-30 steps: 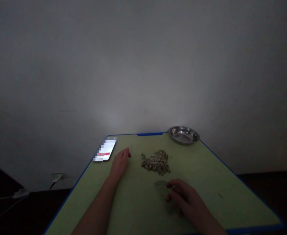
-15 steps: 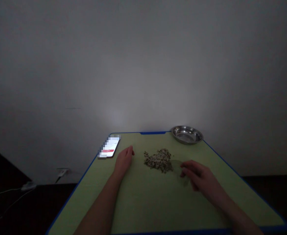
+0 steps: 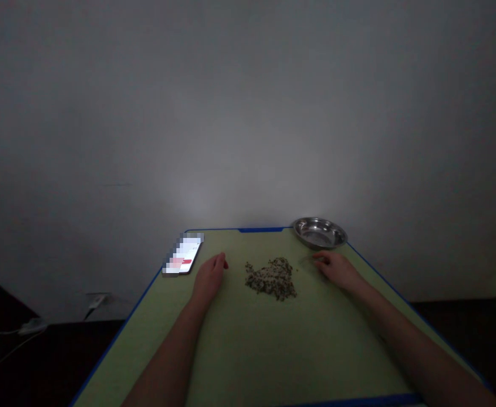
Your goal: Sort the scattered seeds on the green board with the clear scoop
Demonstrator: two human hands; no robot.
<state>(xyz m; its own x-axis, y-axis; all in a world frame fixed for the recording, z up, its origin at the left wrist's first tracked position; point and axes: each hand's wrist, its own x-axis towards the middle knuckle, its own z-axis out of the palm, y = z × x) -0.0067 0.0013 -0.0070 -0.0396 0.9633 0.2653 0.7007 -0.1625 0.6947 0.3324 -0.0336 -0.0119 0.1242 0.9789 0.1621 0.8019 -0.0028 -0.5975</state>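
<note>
The left hand lies on the green surface at the centre left of the frame, its fingers loosely curled and turned inward. Its back faces the camera, so whether it encloses anything I cannot tell; the forearm along the surface probably gives it steady support.

At the right of centre, the right hand pinches a see-through item between thumb and fingertips. The item is too faint for its shape to be sure; a hold at its near side seems to leave the far side free, pointing toward the middle.

Between the 2 hands, just below the centre of the frame, lies a heap of speckled dark and pale grains, spread unevenly, with a stray grain or so at its right. Its central spot likely puts it within reach of both hands.

A shiny metal bowl sits above the right hand at the far right corner, perhaps there to spare the middle. At the left edge, a smartphone lies face up, its lit screen apparently angled for viewing.
</note>
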